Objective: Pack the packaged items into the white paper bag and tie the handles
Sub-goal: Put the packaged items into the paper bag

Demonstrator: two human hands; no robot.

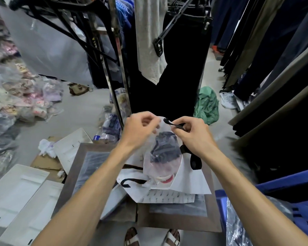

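The white paper bag (pixel 188 176) lies open on a brown-framed panel (pixel 82 153), mouth toward me. Inside it sits a clear-wrapped package (pixel 164 151) of dark and pink cloth. My left hand (pixel 140 128) pinches the bag's far rim above the package. My right hand (pixel 192 134) grips a black ribbon handle (pixel 174 124), whose end sticks out to the left between my two hands. A second black ribbon loop (pixel 195 161) hangs by the bag's right side, below my right wrist.
Flat white bags (pixel 20 196) lie on the floor at left, with heaps of packaged goods (pixel 20 96) beyond them. A clothes rack pole (pixel 119 71) and hanging dark garments (pixel 169 68) stand just ahead. A blue crate (pixel 292 197) is at right, a green bag (pixel 206 105) on the floor.
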